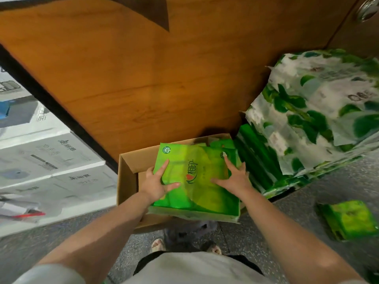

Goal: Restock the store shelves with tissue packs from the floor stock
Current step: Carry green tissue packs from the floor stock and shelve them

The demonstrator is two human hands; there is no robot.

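Note:
A large green tissue pack [196,193] lies over the open cardboard box [127,177] on the floor, tilted toward me. My left hand [156,182] holds its left edge, thumb on top and fingers spread along the side. My right hand [233,177] lies on the pack's right half with its fingers spread wide and straight. More green packs [223,145] show inside the box behind it.
A tall stack of leaf-printed tissue bundles [320,111] stands to the right of the box. A loose green pack [350,220] lies on the grey floor at right. White product boxes [51,160] sit on the left. A wooden cabinet front [143,78] rises behind.

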